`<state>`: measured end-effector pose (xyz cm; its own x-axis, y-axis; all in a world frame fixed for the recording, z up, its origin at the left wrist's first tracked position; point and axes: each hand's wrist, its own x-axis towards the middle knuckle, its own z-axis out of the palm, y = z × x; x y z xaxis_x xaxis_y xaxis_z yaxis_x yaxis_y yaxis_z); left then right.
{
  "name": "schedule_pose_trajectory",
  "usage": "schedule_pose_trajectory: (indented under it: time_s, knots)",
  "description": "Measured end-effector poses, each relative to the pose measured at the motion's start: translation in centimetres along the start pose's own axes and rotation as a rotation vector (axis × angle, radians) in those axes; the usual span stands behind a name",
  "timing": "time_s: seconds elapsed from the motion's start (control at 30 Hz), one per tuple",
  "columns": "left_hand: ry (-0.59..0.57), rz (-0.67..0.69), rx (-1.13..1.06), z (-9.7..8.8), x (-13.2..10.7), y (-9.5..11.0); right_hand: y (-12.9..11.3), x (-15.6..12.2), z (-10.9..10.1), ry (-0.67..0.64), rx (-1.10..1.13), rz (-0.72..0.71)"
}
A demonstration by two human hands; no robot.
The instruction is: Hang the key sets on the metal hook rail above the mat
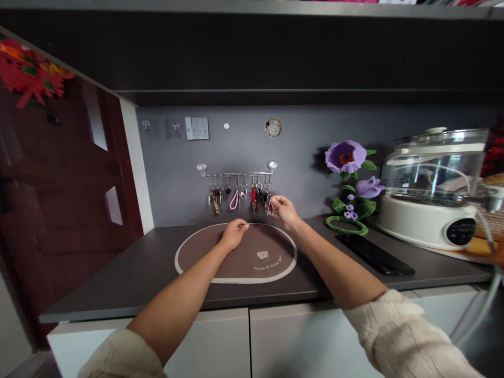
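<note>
On the grey wall, a metal hook rail (238,174) carries several hanging keys and key rings. Among them are a pink loop strap (234,200) and a red key ring piece (253,196). My right hand (284,211) is at the rail's right end, thumb and fingers pinched on a bunch of keys (270,208). Whether that bunch still hangs on its hook I cannot tell. Lower and to the left, my left hand (234,234) is above the brown oval mat (205,257), its fingers curled closed with nothing visible in them.
To the right stand a purple flower ornament (346,157) with a green base, a black phone (374,254) lying flat, and a white appliance with a clear top (429,210). A dark shelf (252,58) overhangs the counter (129,278). A dark red door (59,210) is at left.
</note>
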<state>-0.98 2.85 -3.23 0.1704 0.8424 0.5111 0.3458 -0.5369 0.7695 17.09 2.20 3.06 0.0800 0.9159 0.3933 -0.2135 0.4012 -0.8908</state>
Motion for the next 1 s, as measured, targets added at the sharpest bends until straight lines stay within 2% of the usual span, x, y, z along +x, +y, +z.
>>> schedule_pose_trajectory:
  time_s: [0.23, 0.43, 0.83, 1.0]
  knots:
    - [-0.003, -0.039, -0.034, 0.1, 0.0, 0.0, -2.6, 3.6, -0.6, 0.164, -0.059, 0.031]
    - [-0.009, -0.059, -0.042, 0.0, -0.2, 0.4, -3.8, 5.5, -0.2, 0.205, -0.122, 0.032]
    - [-0.018, -0.073, -0.067, 0.1, -0.1, 0.3, -3.3, 7.4, 0.3, 0.208, -0.183, 0.031]
    - [-0.025, -0.085, -0.079, 0.1, 0.1, 0.1, -2.6, 7.6, 0.3, 0.231, -0.219, 0.073]
